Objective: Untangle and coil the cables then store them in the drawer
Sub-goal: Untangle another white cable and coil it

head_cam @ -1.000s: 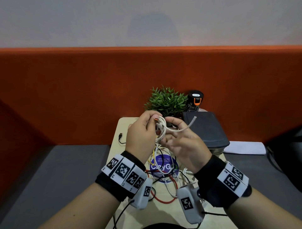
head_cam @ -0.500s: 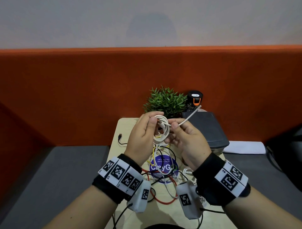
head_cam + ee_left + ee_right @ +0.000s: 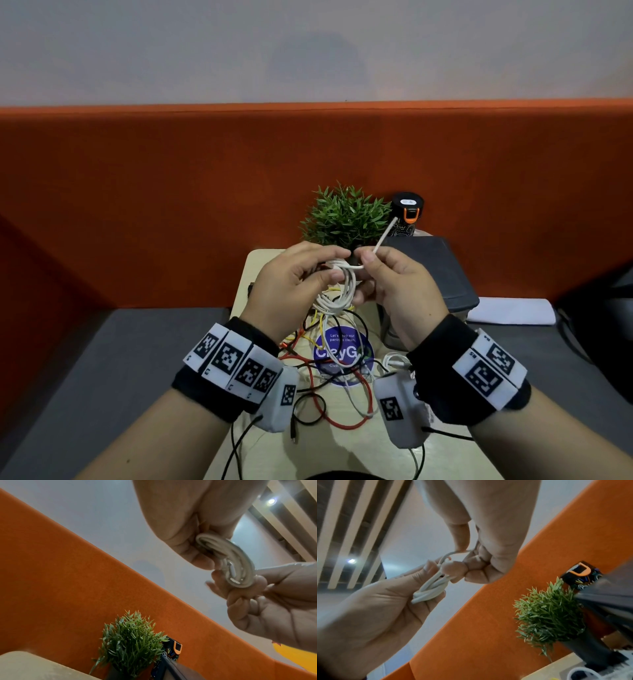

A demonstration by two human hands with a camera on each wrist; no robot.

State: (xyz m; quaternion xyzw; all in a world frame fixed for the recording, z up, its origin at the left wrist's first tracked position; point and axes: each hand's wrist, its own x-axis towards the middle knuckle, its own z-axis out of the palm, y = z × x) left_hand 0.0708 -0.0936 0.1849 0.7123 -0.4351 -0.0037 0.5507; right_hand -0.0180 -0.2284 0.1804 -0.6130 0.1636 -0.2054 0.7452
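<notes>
Left hand (image 3: 291, 284) clamped round white cable (image 3: 337, 291) coil, right hand (image 3: 394, 284) pinching its loose end. Coiling step, probably; next, likely tucking that end snugly round the loops.

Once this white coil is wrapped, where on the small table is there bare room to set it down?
Bare tabletop shows at the far left corner, between the left hand and the potted plant, and along the near edge. The middle, around the blue sticker, is crowded with tangled cables; the dark box fills the right side.
</notes>
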